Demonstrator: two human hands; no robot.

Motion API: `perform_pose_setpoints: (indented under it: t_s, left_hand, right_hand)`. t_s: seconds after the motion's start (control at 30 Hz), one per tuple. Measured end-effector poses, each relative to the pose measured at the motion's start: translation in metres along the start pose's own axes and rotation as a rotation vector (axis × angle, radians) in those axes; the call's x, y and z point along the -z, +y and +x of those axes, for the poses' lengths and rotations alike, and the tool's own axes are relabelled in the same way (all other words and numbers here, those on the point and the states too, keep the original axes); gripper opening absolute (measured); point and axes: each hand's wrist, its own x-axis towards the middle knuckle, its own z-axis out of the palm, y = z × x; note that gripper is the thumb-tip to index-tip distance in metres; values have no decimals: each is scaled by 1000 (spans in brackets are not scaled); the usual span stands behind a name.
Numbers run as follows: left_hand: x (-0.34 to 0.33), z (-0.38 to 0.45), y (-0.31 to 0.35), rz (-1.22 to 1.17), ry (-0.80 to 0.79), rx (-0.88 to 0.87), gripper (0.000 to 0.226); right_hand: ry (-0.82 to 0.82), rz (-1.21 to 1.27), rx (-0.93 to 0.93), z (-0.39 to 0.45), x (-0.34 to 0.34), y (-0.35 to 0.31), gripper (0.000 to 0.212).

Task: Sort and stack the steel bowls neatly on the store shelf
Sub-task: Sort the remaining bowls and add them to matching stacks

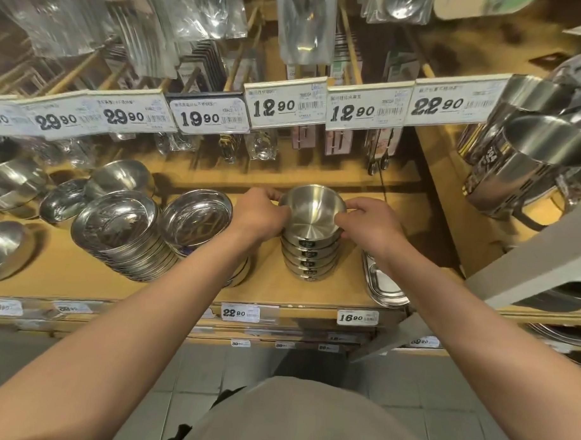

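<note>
You can read price tags on the top rail [287, 84]: 29.90 [57, 122], 29.90 [124, 117], 19.90 [200, 119], 12.90 [274, 108], 12.90 [352, 113], 22.90 [437, 106]. On the shelf edge [306, 306] tags say 22.90 [234, 313] and 16.90 [351, 317].

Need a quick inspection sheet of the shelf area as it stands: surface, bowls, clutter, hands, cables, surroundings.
Surface: wooden shelf, price tags along its front edge.
Job's things: stack of small steel bowls upright at centre, top bowl seated on it; two leaning stacks of wider bowls to its left; loose bowls at far left.
Clutter: steel tray at the shelf's front edge, right of the small stack.
Hands: left hand and right hand grip the top bowl's rim on opposite sides.
Cables: nothing seen.
Surroundings: packaged utensils hanging above; steel pots on the right; tiled floor below.
</note>
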Motion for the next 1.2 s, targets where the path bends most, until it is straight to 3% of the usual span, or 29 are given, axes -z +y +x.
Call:
perform_pose_setpoints:
  t_s: [0.13,0.4,0.57,0.7,0.8,0.97,1.1,1.2]
  left_hand:
    - [-1,-2,-2,-32,0,11,21]
    - [0,-3,-2,-46,14,4,22]
    - [1,-5,-3,-36,-11,10,10]
    - [2,-7,-2,-47,-39,25,9]
    - [4,-10,-2,-40,-52,32,13]
    - [15,-24,-2,41,6,5,46]
    - [37,-47,-1,-15,78,-52,27]
    - [56,-67,-11,-184,96,-29,15]
  right_hand:
    - [5,2,5,2,2,1,11]
    - [18,-15,34,2,1,-5,16]
    - [10,-37,51,-1,1,-5,14]
    - [11,-43,47,-2,0,-4,19]
    - [24,-30,14,-3,0,-2,43]
    - [91,42,28,-9,8,5,46]
    - [141,153,146,-25,20,17,18]
    - [145,232,187,-39,24,25,17]
